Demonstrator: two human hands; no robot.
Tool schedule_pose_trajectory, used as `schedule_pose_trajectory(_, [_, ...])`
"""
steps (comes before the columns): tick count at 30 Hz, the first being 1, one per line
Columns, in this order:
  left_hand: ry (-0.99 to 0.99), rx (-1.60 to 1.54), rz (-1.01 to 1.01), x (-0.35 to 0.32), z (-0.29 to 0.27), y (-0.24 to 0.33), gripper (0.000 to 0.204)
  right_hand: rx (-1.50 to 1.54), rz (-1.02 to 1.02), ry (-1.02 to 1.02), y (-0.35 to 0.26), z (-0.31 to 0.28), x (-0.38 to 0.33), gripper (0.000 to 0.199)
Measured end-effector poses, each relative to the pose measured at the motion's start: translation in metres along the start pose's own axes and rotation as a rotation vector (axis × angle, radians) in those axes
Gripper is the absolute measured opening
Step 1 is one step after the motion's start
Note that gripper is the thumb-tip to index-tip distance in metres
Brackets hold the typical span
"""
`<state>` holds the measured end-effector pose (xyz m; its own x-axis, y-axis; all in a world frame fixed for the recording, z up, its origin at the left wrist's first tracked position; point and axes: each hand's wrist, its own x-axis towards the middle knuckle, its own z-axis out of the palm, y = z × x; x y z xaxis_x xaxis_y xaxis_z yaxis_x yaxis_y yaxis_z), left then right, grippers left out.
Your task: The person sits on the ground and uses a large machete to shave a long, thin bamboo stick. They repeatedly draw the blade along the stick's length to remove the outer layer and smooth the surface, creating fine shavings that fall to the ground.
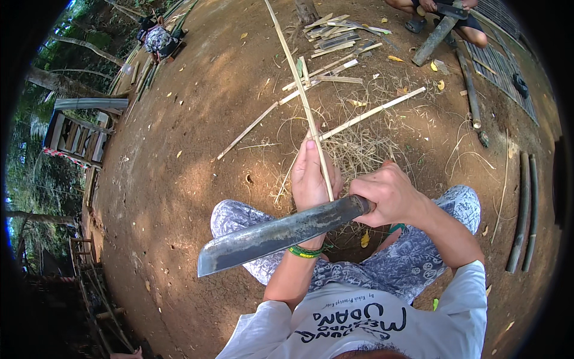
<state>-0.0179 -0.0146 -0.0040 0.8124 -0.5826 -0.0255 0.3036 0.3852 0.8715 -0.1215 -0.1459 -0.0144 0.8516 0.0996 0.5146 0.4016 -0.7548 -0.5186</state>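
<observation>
A long, thin split bamboo strip [306, 105] runs up and away from my left hand [313, 173], whose fingers and thumb are closed around it near its lower end. My right hand [388, 192] is wrapped around the handle of a machete [272, 236]. Its broad, dark, worn blade points left and lies across, above my left wrist. The near end of the strip meets the blade close to the handle; whether they touch, I cannot tell. Just beyond my hands, a heap of curly bamboo shavings [362, 146] covers the ground.
Another bamboo strip [379, 110] lies over the shavings. Split pieces [335, 36] are piled farther off. At upper right, a person [475, 33] holds a blade against a bamboo log [438, 40]. Dark poles [519, 212] lie at right. Another person [160, 39] sits far left.
</observation>
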Motion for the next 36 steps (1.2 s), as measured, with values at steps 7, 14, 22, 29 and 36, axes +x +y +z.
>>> schedule_pose_trajectory(7, [0.010,-0.117,-0.006,-0.009,0.010,0.004,0.047,-0.007,0.033,0.037,0.004,0.000,0.002,0.031])
schedule_pose_trajectory(14, [-0.027,-0.171,-0.001,-0.010,0.003,0.003,0.047,-0.045,0.021,0.003,0.004,-0.002,0.004,0.031])
schedule_pose_trajectory(22, [-0.033,-0.116,-0.001,-0.019,0.005,0.007,0.048,-0.094,-0.002,-0.016,0.002,-0.005,0.002,0.030])
schedule_pose_trajectory(29, [-0.041,-0.091,-0.007,-0.021,0.005,0.004,0.049,-0.088,-0.032,0.005,0.006,-0.001,0.000,0.029])
schedule_pose_trajectory(36, [0.005,-0.084,-0.041,-0.025,0.010,0.003,0.049,-0.149,-0.003,0.053,0.011,-0.001,-0.002,0.029])
